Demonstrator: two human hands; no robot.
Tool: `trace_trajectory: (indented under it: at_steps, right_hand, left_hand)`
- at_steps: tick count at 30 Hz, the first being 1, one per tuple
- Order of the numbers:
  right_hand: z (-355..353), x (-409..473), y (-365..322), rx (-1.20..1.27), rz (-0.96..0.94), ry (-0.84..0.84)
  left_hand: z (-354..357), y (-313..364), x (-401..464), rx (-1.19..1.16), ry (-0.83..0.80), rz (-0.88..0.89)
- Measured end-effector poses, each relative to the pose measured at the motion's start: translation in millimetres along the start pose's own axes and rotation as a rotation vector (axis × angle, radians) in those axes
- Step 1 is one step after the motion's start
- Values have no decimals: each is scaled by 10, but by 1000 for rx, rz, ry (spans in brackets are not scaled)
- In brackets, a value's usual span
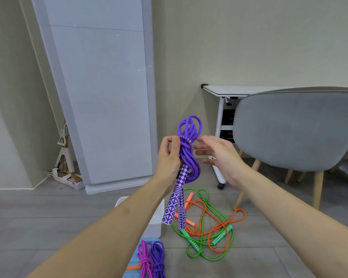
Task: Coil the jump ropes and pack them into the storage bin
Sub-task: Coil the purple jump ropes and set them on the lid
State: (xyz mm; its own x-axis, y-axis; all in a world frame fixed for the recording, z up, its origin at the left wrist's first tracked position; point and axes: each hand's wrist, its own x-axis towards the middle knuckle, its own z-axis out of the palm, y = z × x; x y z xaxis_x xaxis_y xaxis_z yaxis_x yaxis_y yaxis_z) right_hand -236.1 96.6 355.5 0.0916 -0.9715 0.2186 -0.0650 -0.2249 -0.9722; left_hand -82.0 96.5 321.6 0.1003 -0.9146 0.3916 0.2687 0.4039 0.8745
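Observation:
My left hand grips a coiled purple jump rope at its wrapped middle, loops pointing up and its two purple-and-white patterned handles hanging down. My right hand is just right of the coil with fingers spread, holding nothing. On the floor below lie a loose green rope and a loose orange rope, tangled together. A white storage bin stands on the floor under my left forearm, mostly hidden. Coiled pink and purple ropes lie on a blue mat at the bottom edge.
A grey chair with wooden legs stands at right, a white wheeled table behind it. A tall grey panel leans on the back wall, with cardboard scraps at its left foot. Grey plank floor all round.

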Motion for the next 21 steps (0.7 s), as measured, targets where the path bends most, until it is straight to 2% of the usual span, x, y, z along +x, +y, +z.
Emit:
trace_trajectory:
  at_steps: [3,5,9,12,18,21]
  right_hand:
    - [37,14,-109,276,124,26]
    - [43,17,-138,388,136,25]
    - [33,67,-96,334,29,100]
    - [23,84,-26,157,-81,133]
    - [22,53,0,74,-131,15]
    - [-11,55,-22,109,-93,-41]
  left_hand:
    - [33,-18,-43,55,-55,6]
    - [52,-27,-66,93,-98,6]
    - [93,-53,-112,211,-202,-13]
    - [134,-85,-118,260,-180,-54]
    - [137,-124,-137,364,-126,-151]
    - [127,-110,-128,430,-115,-125]
